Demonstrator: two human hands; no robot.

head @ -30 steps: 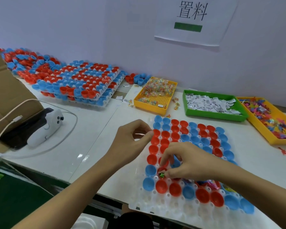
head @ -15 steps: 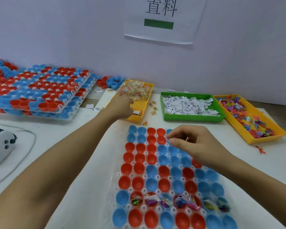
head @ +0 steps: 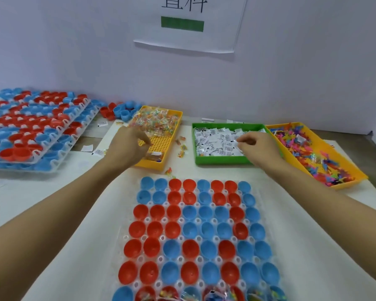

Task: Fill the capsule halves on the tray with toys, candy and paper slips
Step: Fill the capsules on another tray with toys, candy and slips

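Both forearms are stretched forward over the tabletop [head: 59, 213]: the left hand [head: 126, 146] is curled over the yellow candy bin [head: 172, 135], though whether anything is held cannot be told, while the right hand [head: 257, 146] is pinched over the glossy paper slips [head: 215, 142] in the green bin [head: 217, 160]. The white tray [head: 193, 235] of smooth red and blue capsule halves [head: 174, 229] is seen nearer the body, between the arms, well apart from both hands.
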